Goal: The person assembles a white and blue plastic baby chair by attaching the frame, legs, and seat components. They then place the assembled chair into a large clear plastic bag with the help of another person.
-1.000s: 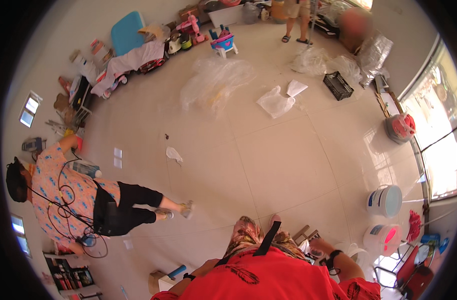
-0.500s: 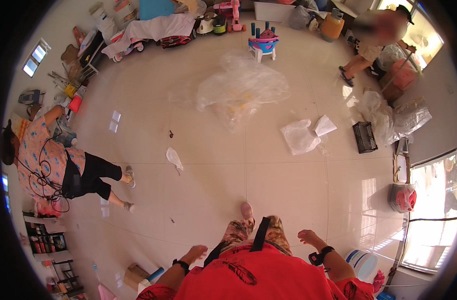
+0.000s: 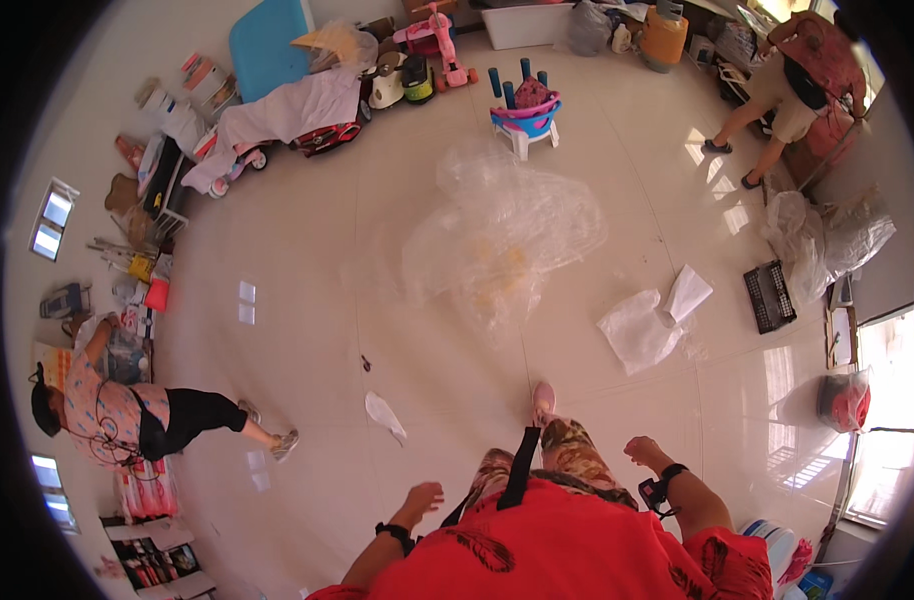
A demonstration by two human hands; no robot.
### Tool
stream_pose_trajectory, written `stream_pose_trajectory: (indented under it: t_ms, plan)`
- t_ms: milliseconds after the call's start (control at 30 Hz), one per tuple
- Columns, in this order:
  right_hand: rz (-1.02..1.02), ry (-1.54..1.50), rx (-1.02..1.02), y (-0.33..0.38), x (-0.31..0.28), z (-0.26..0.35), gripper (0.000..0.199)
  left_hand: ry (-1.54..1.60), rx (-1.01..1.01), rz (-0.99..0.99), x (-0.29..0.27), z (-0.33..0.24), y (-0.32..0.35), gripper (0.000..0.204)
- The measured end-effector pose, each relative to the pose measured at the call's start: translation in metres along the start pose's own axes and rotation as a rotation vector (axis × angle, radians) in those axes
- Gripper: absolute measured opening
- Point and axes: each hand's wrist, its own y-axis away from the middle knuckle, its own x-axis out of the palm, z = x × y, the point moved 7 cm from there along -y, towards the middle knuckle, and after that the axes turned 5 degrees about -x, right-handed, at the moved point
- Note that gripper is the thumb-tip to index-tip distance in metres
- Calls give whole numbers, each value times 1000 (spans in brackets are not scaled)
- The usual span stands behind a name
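My left hand (image 3: 420,501) hangs beside my left hip with its fingers loosely stretched and holds nothing. On the other side, my right hand (image 3: 646,452) is held out past my right thigh, fingers slightly bent and apart, with nothing visible in it. Both wrists carry dark bands. The red shirt (image 3: 537,540) and a black strap (image 3: 520,468) lie between the hands. One pink shoe (image 3: 544,397) shows ahead of my legs. On the tiled floor in front lies a crumpled clear plastic sheet (image 3: 517,225). Neither hand touches it.
White plastic bags (image 3: 641,332), a small white scrap (image 3: 384,413) and a black crate (image 3: 770,297) lie on the floor. A blue-and-pink children's seat (image 3: 526,115) stands ahead. One person (image 3: 117,405) is at the left, another (image 3: 807,75) far right by a gas cylinder (image 3: 664,35).
I have stepped forward, so the plastic sheet and bags are nearer. A different leg of mine leads. The person at the far right has shifted and turned; the left one has also moved.
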Motion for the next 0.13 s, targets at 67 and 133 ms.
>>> stream_pose_trajectory:
  t_ms: [67,133]
  plan:
    - [-100,-206,130,-18,-70,52,17,-36,-48,-9,-1,-39,3,37]
    - [-18,12,-152,-47,-99,59,19,7,-65,8,-3,-66,-7,46]
